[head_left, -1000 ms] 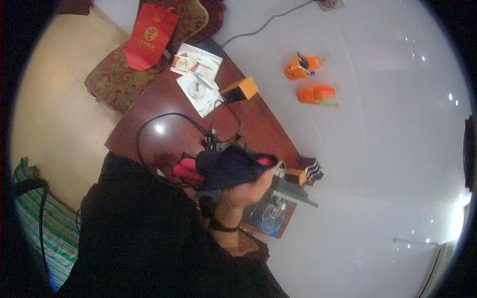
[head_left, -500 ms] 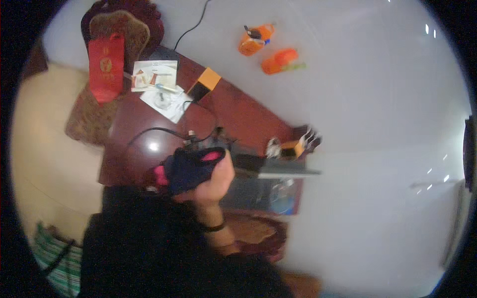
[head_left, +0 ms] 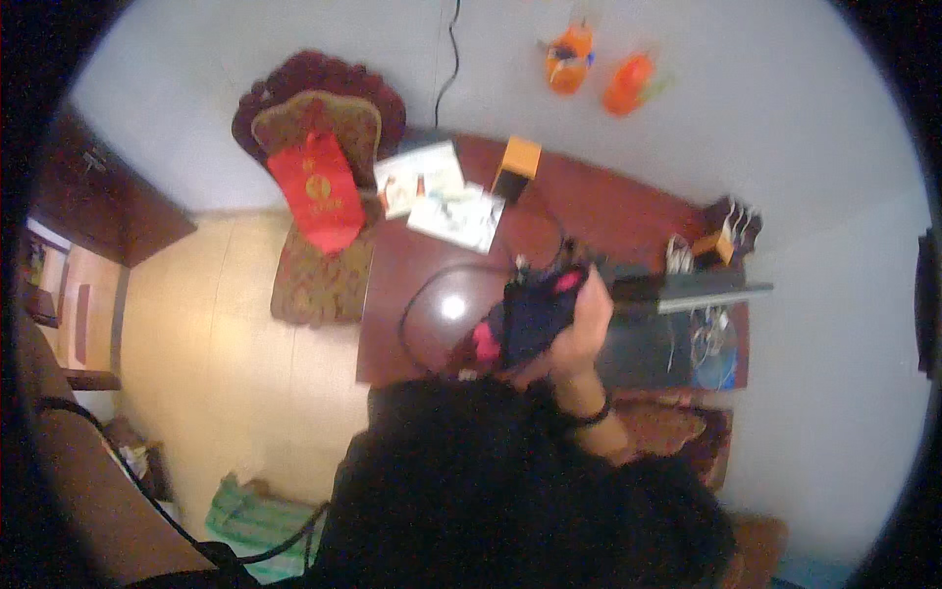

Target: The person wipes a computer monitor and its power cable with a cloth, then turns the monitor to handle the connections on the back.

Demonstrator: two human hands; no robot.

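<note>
My right hand [head_left: 587, 329] is raised over the near side of the dark red table, with a dark band on its wrist. Its fingers are closed around a dark navy cloth-like item with pink patches [head_left: 540, 319]. Blur hides what exactly this item is. The black sleeve [head_left: 451, 422] of my left arm reaches up to the item's near side, and I cannot make out my left hand there. A black cable [head_left: 417, 304] curves across the glossy tabletop [head_left: 392, 334] beside the item. White printed sheets [head_left: 456, 221] lie beyond it.
An orange and black box [head_left: 517, 169] stands at the table's back. To the right are a dark monitor-like panel [head_left: 643, 344] and white cables [head_left: 714, 339]. A carved chair [head_left: 319, 290] bearing a red bag [head_left: 324, 196] stands left. A green striped bag [head_left: 260, 515] sits lower left.
The view has turned, so the table, chair and my hand appear farther right, and more floor and a dark cabinet show at left. My right hand keeps hold of the navy item.
</note>
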